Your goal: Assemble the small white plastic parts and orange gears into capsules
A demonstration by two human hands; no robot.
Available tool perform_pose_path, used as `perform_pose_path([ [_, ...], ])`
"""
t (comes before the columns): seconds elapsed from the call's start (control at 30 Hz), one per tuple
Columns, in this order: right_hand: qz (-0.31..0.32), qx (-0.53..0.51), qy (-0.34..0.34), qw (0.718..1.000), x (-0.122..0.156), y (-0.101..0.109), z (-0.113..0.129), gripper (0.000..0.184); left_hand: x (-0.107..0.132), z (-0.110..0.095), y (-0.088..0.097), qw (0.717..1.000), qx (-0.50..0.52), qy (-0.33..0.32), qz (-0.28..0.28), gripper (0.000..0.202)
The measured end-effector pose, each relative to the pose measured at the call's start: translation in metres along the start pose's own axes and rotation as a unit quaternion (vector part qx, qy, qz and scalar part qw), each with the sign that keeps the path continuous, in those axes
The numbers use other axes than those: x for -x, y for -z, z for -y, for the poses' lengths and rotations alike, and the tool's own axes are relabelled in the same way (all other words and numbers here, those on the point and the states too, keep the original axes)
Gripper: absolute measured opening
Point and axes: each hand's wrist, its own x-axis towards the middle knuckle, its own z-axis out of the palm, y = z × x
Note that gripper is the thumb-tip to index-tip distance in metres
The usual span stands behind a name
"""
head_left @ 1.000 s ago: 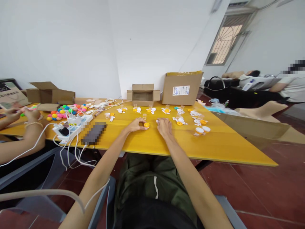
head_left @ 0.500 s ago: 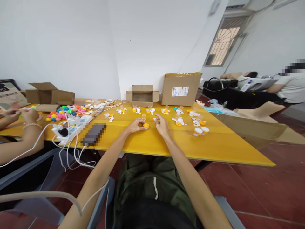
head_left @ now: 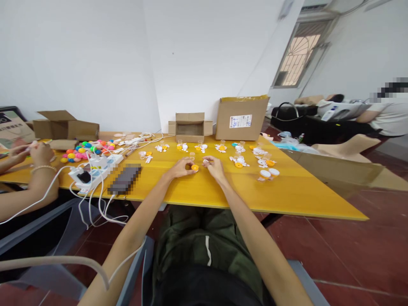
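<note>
My left hand [head_left: 181,168] is closed on a small round orange plastic piece [head_left: 194,168], held just above the yellow table [head_left: 191,191]. To its right, the thumb and fingers of my right hand [head_left: 214,167] pinch a small white part [head_left: 205,162]; its exact kind is too small to make out. A clear plastic cup [head_left: 192,156] stands just behind my left hand. Farther back, orange rings, white bits and clear cups lie in small clusters, one of them with an orange ring [head_left: 238,165] to the right of my right hand.
Two white-topped cups [head_left: 265,174] stand on the right. At the back are a small open carton [head_left: 190,127] and a large cardboard box [head_left: 242,119]. Left lie a phone [head_left: 125,179], a power strip [head_left: 98,172] and colourful balls [head_left: 83,151]. Another person's hands [head_left: 41,154] work at far left.
My right hand has moved slightly left, bringing the white part nearer the orange piece. Its fingers have drawn closer together. My left hand has stayed almost in place.
</note>
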Motion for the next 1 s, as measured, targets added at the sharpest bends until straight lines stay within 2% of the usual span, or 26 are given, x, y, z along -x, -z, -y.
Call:
perform_pose_path([
  [0.17,0.001,0.000,0.006,1.000,0.002,0.002,0.006,0.010,0.000,0.000,0.000,1.000,-0.012,-0.006,0.000,0.024],
  [0.57,0.029,-0.017,0.087,0.996,0.005,-0.007,0.015,0.011,0.000,-0.001,0.001,1.000,0.006,-0.026,0.008,0.028],
  [0.83,0.069,0.025,0.138,0.988,0.013,-0.013,0.018,0.003,0.000,-0.003,0.001,1.000,-0.002,-0.023,0.004,0.025],
  [1.0,0.083,0.054,0.168,0.981,0.017,-0.012,0.023,0.005,0.000,-0.005,0.001,1.000,-0.013,-0.027,0.007,0.023],
])
